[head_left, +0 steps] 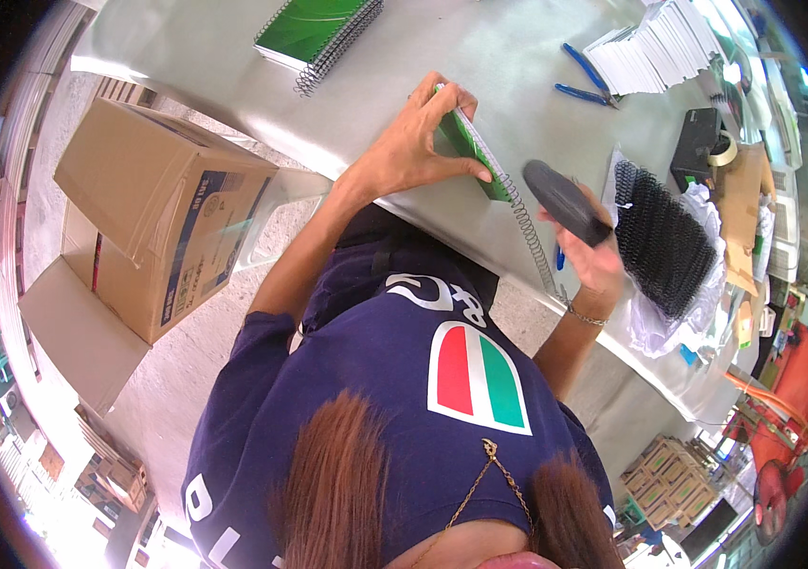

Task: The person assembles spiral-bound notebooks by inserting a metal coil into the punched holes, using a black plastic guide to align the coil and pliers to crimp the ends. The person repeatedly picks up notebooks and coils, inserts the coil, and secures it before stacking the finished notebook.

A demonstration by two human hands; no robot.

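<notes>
My left hand (420, 137) is closed around a thin green notebook (468, 152), which stands on edge above the table, fingers at its far end and thumb at its near end. From the notebook's near end a loose wire spiral coil (529, 230) trails toward the table's front edge. My right hand (593, 256) grips a dark grey, rounded oblong piece (563, 201) just right of the coil. What the piece is, I cannot make out. A bit of blue handle (560, 257) shows beside the right hand.
Finished-looking green spiral notebooks (320, 33) lie at the far left. Blue-handled pliers (591, 83) rest beside stacked white paper (655, 47). Many black coils (662, 237) sit on plastic at the right, near a tape roll (723, 149). An open cardboard box (153, 204) stands left.
</notes>
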